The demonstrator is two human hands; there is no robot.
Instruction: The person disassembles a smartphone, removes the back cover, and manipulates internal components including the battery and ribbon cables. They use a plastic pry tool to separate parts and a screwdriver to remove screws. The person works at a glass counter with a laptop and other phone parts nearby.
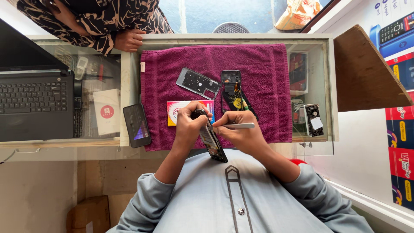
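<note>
A: Surface?
B: Glass counter (330, 86). Laptop (34, 103) at its left edge, purple towel (267, 86) mid-counter.
A: Hands?
B: Left hand (189, 127) clamped round an opened phone (211, 142), off the counter's near edge. Right hand (241, 133) pinches metal tweezers (237, 126), tip touching the phone.

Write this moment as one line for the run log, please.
left hand: holds opened phone | right hand: holds tweezers, tips at phone | purple towel: grey frame, second phone
</note>
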